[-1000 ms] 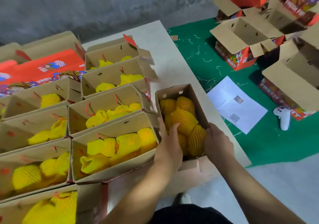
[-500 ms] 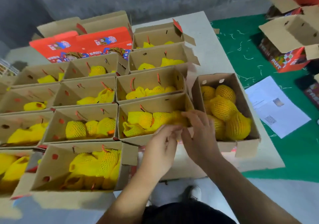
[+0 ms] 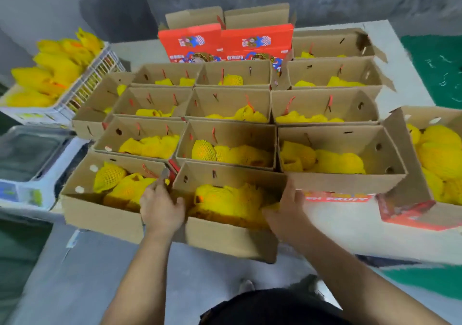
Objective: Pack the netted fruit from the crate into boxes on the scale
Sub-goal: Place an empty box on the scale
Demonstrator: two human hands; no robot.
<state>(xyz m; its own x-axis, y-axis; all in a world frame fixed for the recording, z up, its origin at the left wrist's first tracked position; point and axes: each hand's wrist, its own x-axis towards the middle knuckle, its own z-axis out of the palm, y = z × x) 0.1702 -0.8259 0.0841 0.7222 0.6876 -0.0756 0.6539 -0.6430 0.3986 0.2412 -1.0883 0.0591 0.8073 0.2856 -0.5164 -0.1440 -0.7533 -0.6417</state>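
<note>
**Holding the near box by its 2 ends**

Holding the near box (image 3: 225,234) with both hands, we see netted fruit (image 3: 225,199) filling it, right between our fingers. Our left hand (image 3: 162,209) grips the left end wall, fingers curled over its edge. Our right hand (image 3: 285,207) grips the right end the same way, thumb outside. Just past our fingertips sit more open boxes (image 3: 325,109) in rows, each with yellow netted fruit inside. Far off to the left of our left fingers, the crate (image 3: 82,87) is piled with more fruit. Nearer on that side is the scale (image 3: 30,154), with nothing on it. A red box (image 3: 225,42) stands at the back.
</note>
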